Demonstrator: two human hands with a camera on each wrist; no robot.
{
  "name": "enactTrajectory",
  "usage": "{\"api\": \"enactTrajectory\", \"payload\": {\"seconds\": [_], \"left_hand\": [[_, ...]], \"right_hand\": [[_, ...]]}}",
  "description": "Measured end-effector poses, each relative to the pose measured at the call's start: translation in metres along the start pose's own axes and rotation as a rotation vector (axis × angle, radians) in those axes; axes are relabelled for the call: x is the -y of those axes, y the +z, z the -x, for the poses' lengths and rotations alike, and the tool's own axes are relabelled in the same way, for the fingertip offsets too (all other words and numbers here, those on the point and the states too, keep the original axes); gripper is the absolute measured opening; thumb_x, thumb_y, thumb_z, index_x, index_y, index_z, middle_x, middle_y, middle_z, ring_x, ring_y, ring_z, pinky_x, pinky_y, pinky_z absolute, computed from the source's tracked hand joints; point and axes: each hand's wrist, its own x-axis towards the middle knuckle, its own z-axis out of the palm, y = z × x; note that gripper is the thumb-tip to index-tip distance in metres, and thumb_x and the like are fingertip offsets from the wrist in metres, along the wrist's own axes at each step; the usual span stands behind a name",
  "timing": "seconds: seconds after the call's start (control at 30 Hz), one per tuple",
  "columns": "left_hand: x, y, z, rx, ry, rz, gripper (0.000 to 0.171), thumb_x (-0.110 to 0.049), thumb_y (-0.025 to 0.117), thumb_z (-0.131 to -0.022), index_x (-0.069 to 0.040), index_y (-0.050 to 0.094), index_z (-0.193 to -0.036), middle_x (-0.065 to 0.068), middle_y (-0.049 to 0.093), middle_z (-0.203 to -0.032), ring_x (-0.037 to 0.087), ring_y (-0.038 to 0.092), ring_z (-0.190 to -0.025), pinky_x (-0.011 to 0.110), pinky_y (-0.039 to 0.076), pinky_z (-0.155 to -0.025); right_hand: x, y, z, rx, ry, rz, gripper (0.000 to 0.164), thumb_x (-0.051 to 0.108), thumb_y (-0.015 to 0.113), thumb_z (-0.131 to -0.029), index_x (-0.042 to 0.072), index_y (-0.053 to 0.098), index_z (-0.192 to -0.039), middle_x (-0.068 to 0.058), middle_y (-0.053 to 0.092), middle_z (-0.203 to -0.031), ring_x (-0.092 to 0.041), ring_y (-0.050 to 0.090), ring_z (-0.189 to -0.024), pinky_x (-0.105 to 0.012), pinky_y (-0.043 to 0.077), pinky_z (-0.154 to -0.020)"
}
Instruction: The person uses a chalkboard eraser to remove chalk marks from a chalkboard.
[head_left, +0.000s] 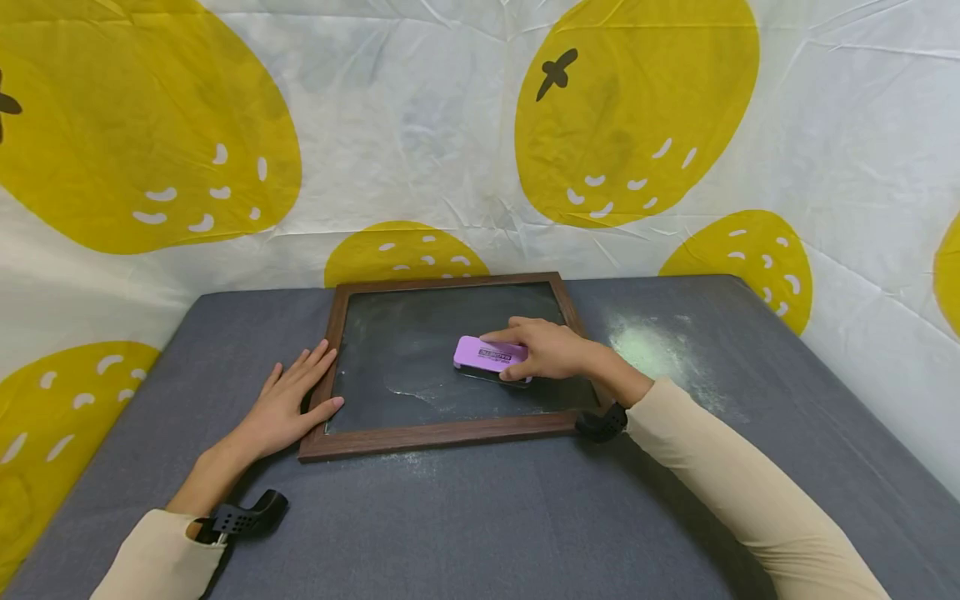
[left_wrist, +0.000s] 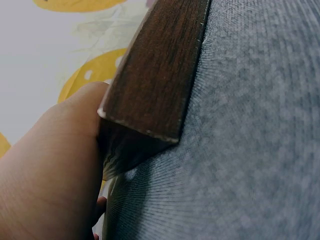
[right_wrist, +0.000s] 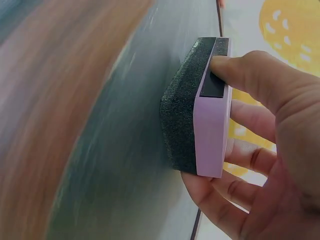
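Note:
A chalkboard [head_left: 420,333] with a brown wooden frame [head_left: 450,433] lies flat on the table. My right hand [head_left: 551,348] grips a purple chalkboard eraser [head_left: 480,352] over the board's right half, its dark felt side [right_wrist: 180,110] facing the board. In the right wrist view the thumb presses a black strip on the eraser's edge while the fingers wrap its other side. My left hand [head_left: 288,400] rests at the left side of the frame, fingers straight and spread, thumb over the wood. A faint white chalk mark [head_left: 408,393] shows on the lower board.
Grey cloth covers the table [head_left: 480,525]. Pale chalk dust [head_left: 652,350] is spread on it right of the board, with a little more below the front frame edge. A white sheet [head_left: 420,125] printed with yellow fruit hangs close behind the table.

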Motion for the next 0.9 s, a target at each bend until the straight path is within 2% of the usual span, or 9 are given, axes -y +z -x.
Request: {"api": "enactTrajectory", "payload": {"seconds": [0.23,0.4,0.5,0.7,0.83,0.9], "left_hand": [[-0.001,0.002,-0.001,-0.012,0.009,0.011,0.075,-0.041,0.057,-0.096,-0.008,0.022,-0.153,0.014,0.014,-0.158,0.043,0.013,-0.141,0.064,0.001,-0.108],[-0.002,0.003,0.000,-0.015,0.011,0.016,0.075,-0.040,0.057,-0.096,-0.008,0.022,-0.153,0.014,0.015,-0.158,0.043,0.013,-0.141,0.064,0.001,-0.108],[-0.002,0.004,-0.001,-0.014,0.012,0.019,0.075,-0.040,0.057,-0.096,-0.008,0.022,-0.153,0.014,0.014,-0.158,0.043,0.013,-0.141,0.064,0.001,-0.108],[-0.001,0.003,0.000,-0.018,0.008,0.005,0.075,-0.040,0.057,-0.095,-0.008,0.022,-0.153,0.015,0.014,-0.158,0.043,0.014,-0.141,0.065,0.001,-0.107],[-0.003,-0.001,0.001,-0.021,0.013,0.010,0.075,-0.039,0.058,-0.095,-0.007,0.023,-0.153,0.015,0.015,-0.158,0.043,0.015,-0.141,0.065,0.002,-0.107],[-0.003,-0.001,0.001,-0.014,0.011,0.011,0.075,-0.039,0.058,-0.095,-0.007,0.022,-0.153,0.015,0.014,-0.158,0.043,0.014,-0.141,0.065,0.001,-0.108]], "right_hand": [[-0.022,-0.007,0.027,-0.058,0.116,0.032,0.063,0.037,0.074,-0.083,0.022,0.053,-0.140,-0.002,0.046,-0.083,-0.016,0.042,-0.070,-0.029,0.027,-0.054],[-0.026,-0.001,0.044,-0.144,0.159,0.054,0.065,0.041,0.073,-0.082,0.012,0.055,-0.138,-0.001,0.055,-0.089,-0.015,0.048,-0.072,-0.029,0.036,-0.055],[-0.023,0.003,0.052,-0.208,0.198,0.047,0.067,0.042,0.075,-0.080,0.007,0.057,-0.134,0.001,0.058,-0.084,-0.014,0.051,-0.069,-0.029,0.039,-0.052],[-0.020,0.017,0.052,-0.328,0.275,-0.058,0.068,0.042,0.078,-0.076,0.003,0.058,-0.128,0.003,0.059,-0.070,-0.011,0.053,-0.058,-0.029,0.040,-0.047],[-0.015,0.025,0.048,-0.399,0.300,-0.100,0.066,0.041,0.079,-0.074,0.002,0.059,-0.124,0.002,0.059,-0.069,-0.011,0.053,-0.056,-0.030,0.041,-0.047],[-0.011,0.028,0.045,-0.407,0.312,-0.107,0.066,0.042,0.079,-0.075,0.002,0.058,-0.123,0.001,0.059,-0.070,-0.011,0.054,-0.056,-0.030,0.041,-0.047]]}}
